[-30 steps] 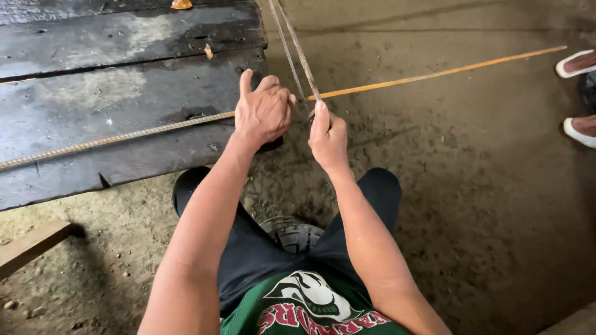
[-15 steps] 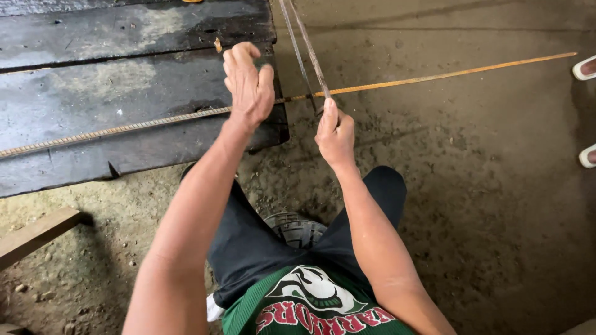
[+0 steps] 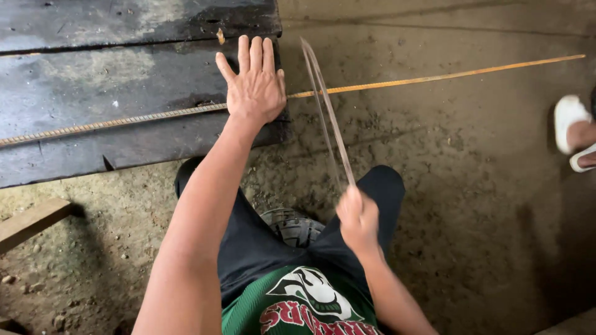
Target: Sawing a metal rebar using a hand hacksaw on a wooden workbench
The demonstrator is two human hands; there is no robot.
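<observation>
While kneeling: my left hand [image 3: 253, 84] lies flat, fingers spread, pinning the ribbed steel rod [image 3: 124, 121] at the right edge of the dark plank surface [image 3: 93, 56].
Right hand: my right hand [image 3: 359, 218] is closed, its grip clamped on the near end of thin wire strands [image 3: 326, 115], blurred, running far toward the rod.
Rod: it overhangs the plank edge and runs right over the dirt floor [image 3: 472, 205].
Room: open dirt lies right of the wire; a white sandal [image 3: 568, 121] sits at the right edge.
</observation>
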